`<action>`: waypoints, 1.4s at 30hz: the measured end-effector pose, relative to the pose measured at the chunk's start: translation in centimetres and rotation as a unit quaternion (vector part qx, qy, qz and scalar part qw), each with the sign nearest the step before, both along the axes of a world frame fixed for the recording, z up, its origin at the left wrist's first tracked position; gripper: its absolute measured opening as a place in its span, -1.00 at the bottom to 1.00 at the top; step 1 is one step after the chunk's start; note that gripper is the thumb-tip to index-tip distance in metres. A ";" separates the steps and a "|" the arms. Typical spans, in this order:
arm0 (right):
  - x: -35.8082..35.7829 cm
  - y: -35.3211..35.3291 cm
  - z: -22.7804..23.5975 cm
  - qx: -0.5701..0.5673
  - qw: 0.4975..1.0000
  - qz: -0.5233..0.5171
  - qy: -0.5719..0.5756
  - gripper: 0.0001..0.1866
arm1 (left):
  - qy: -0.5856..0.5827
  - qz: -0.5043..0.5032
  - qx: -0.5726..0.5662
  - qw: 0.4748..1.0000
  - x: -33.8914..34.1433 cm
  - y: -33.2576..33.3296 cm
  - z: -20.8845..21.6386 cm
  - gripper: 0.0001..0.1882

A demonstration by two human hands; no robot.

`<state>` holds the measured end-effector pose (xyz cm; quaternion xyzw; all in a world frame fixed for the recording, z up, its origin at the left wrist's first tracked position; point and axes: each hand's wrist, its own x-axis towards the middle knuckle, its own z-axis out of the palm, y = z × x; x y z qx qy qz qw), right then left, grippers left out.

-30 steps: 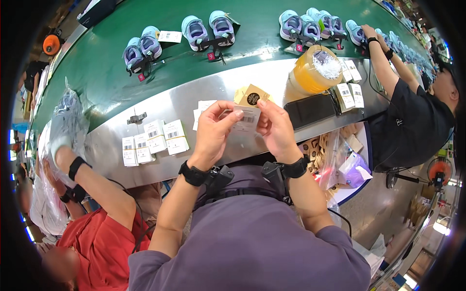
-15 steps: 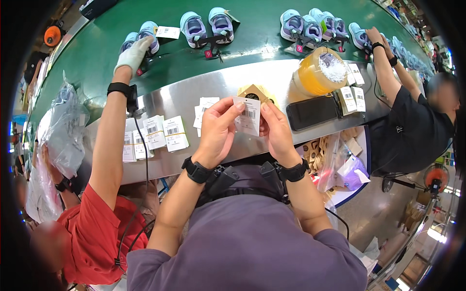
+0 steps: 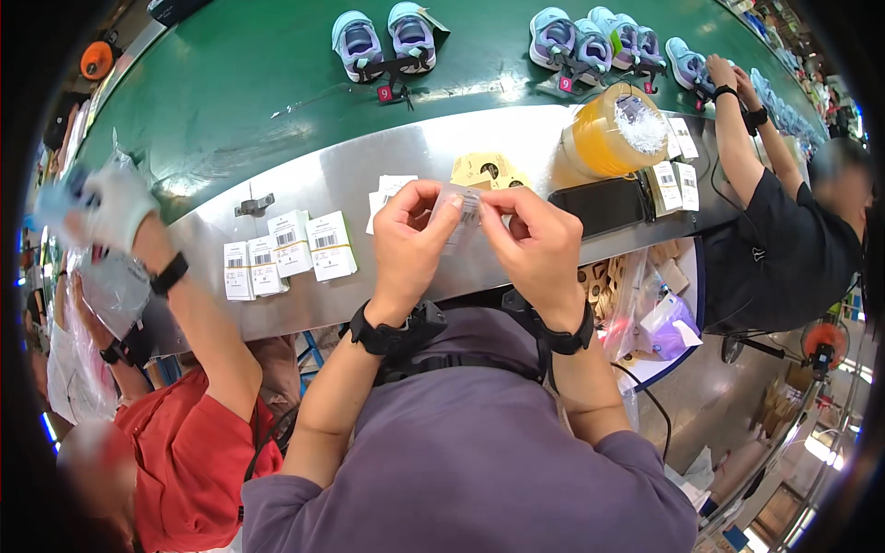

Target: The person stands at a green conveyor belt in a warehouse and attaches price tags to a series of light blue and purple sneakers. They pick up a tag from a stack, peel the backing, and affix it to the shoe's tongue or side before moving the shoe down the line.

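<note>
My left hand (image 3: 411, 241) and my right hand (image 3: 539, 241) meet over the steel table edge, both closed on a small white barcode tag (image 3: 468, 214). The left thumb lies against the tag's face, and the right thumb and forefinger pinch its right side near the top. Fingers cover much of it. Just beyond my hands lie tan paper tags (image 3: 489, 169) with dark round marks. Some white tags (image 3: 396, 184) sit to the left of my left hand, partly hidden behind it. Farther left are banded stacks of white barcode tags (image 3: 330, 246).
Light-blue shoes (image 3: 412, 39) in tied pairs stand on the green belt (image 3: 230, 101). Right of my hands are a yellow tape roll (image 3: 604, 138), a black phone (image 3: 599, 207) and more tag stacks (image 3: 668, 187). Co-workers flank me: a red sleeve (image 3: 198, 433) left, a black shirt (image 3: 784, 249) right.
My right hand has moved over the tag, which now tilts and shows less of its face. The left co-worker's gloved hand has swung back off the belt with the leftmost pair of shoes.
</note>
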<state>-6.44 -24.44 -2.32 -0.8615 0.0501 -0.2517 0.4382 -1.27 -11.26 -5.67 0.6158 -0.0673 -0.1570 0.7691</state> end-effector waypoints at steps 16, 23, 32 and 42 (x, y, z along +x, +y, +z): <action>-1.4 -3.5 1.5 0.301 0.931 0.066 0.195 -0.79 | -0.627 -0.039 0.333 0.703 0.9 -2.6 3.9 -0.79; -2.6 -7.9 1.5 0.349 0.924 0.030 0.151 -0.86 | -0.765 -0.112 0.238 0.587 3.1 -6.2 5.3 -0.86; 3.7 -15.4 9.2 0.057 0.991 -0.090 -0.081 -0.86 | -0.565 -0.213 0.160 0.781 8.8 -14.2 6.8 -0.69; 19.0 -36.2 7.5 -0.533 0.761 -0.093 0.358 -0.72 | -0.577 -0.264 0.401 0.661 20.6 -24.4 -3.5 -0.69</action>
